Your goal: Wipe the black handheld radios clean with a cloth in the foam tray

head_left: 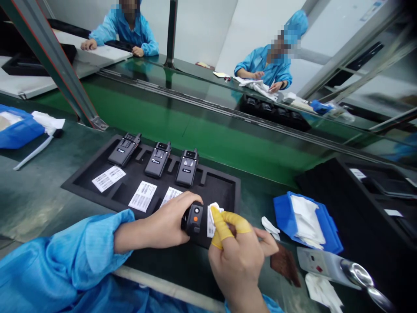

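My left hand [163, 224] is wrapped round a black two-way radio [196, 214], whose end with an orange button faces me. Yellow finger cots cover fingers of my right hand [237, 248], which pinches a small white cloth [213, 208] just right of the radio. Beyond my hands, a black foam tray [87, 174] holds three more radios, the nearest to my hands being the right one [186, 168]. White barcode label sheets [142, 196] lie along the tray's near side; one is partly behind my left hand, another beside the cloth.
On the right stand a blue bin [283, 213] of white cloths, a metal-topped bottle [321, 263] and stacked black trays [325, 187]. Another blue bin [19, 134] and a white brush [35, 152] lie left. A green divider [195, 143] runs behind; two co-workers sit beyond it.
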A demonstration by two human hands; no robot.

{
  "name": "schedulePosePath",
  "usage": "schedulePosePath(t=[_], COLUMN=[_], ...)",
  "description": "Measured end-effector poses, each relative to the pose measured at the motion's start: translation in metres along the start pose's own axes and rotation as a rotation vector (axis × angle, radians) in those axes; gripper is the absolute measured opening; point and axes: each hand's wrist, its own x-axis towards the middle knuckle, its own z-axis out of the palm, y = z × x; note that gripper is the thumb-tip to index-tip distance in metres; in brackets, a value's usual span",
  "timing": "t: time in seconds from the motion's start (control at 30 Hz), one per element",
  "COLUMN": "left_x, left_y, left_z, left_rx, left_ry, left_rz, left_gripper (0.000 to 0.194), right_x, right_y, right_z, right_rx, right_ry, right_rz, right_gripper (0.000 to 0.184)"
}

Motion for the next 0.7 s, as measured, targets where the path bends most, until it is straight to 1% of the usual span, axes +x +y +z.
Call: schedulePosePath(t=[0.1, 0.2, 0.27, 0.4, 0.47, 0.63, 0.7], left_x=[-0.001, -0.002, -0.002, -0.001, -0.001, -0.001, -0.001], left_y=[0.000, 0.000, 0.000, 0.001, 0.000, -0.004, -0.004], left_z=[0.000, 0.000, -0.001, -0.002, -0.002, -0.001, 0.000], left_rx=[-0.015, -0.029, -0.024, -0.022, -0.022, -0.007, 0.001], left_ry=[-0.004, -0.011, -0.025, -0.026, -0.020, -0.022, -0.031], left_rz=[0.032, 0.031, 0.030, 0.053, 0.061, 0.111, 0.137], left_gripper=[0.054, 0.056, 0.056, 0.053, 0.053, 0.052, 0.050], right_x=[0.005, 0.010, 0.012, 0.013, 0.013, 0.012, 0.012], right_y=[0.004, 0.003, 0.004, 0.010, 0.013, 0.017, 0.018], right_z=[0.003, 0.007, 0.009, 0.008, 0.006, 0.002, -0.001], right_rx=[0.089, 0.190, 0.224, 0.297, 0.341, 0.409, 0.439], right_ry=[0.014, -0.018, -0.051, -0.076, -0.098, -0.146, -0.162], right_rz=[-0.034, -0.090, -0.117, -0.169, -0.171, -0.152, -0.140], right_gripper=[0.030, 0.035, 0.036, 0.033, 0.036, 0.050, 0.052])
